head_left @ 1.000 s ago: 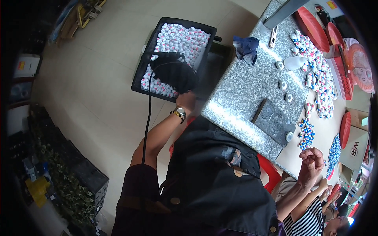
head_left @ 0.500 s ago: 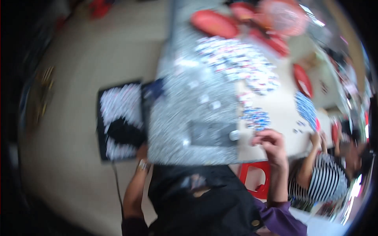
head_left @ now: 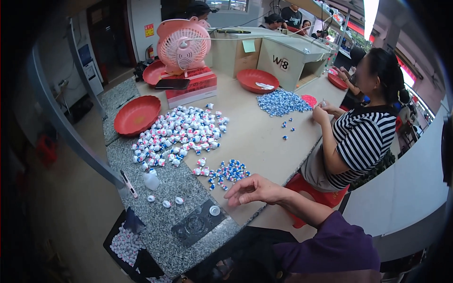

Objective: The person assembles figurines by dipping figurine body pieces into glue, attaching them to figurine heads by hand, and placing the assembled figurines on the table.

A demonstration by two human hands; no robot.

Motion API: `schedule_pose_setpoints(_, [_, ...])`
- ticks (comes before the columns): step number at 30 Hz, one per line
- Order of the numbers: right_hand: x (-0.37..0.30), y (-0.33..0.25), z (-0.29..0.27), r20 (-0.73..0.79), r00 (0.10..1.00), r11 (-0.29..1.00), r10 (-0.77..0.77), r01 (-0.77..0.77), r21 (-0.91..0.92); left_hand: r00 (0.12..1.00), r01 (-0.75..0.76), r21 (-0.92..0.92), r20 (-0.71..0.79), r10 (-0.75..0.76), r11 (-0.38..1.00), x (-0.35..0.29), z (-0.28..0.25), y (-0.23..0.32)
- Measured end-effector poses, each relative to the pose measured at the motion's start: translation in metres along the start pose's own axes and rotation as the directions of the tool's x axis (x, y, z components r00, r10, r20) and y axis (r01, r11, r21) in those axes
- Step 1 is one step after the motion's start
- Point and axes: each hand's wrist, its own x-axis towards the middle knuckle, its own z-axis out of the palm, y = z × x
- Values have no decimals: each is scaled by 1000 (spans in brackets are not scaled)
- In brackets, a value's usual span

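Observation:
My right hand (head_left: 252, 191) hovers above the front of the table with its fingers loosely bent and apart, and nothing shows in it. Beside its fingertips lies a small pile of blue-and-white pieces (head_left: 230, 173). A dark flat plate (head_left: 198, 224) rests on the granite slab nearby, with a small round whitish cap-like piece (head_left: 214, 210) at its corner. Three small white pieces (head_left: 166, 204) sit left of the plate, near a small translucent bottle (head_left: 151, 180). Farther off spreads a large heap of white figurine-like pieces (head_left: 184, 134) with pink and blue marks. My left hand is out of view.
A black bin (head_left: 148, 264) of white pieces stands beside the table's left edge. A pen-like tool (head_left: 128, 184) lies near a metal post (head_left: 80, 146). Red trays (head_left: 137, 115), a pink fan (head_left: 184, 45) and a box (head_left: 193, 89) stand behind. A co-worker in stripes (head_left: 361, 137) sits right.
The view has swung up and to the right and become sharp. My left hand, earlier at the black bin, has gone out of view. My right hand still hovers by the blue pieces.

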Motion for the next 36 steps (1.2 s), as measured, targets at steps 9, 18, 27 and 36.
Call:
schedule_pose_setpoints(9, [-4, 0, -39, -372, 911, 930, -180, 35, -366, 915, 404, 426, -187, -358, 809, -370, -158, -21])
schedule_pose_setpoints(18, [8, 43, -38, -286, 903, 600, -322, -39, -799, 622, 299, 644, 427, -656, 704, -264, -234, 319])
schedule_pose_setpoints(27, [20, 71, -42, -83, 897, 220, -435, 17, -975, 725, 526, -851, 444, -527, 8, -201, -169, 366])
schedule_pose_setpoints(36, [21, 51, -18, -386, 902, 869, -192, -26, -494, 797, 439, -808, 552, -245, -394, -134, -126, 348])
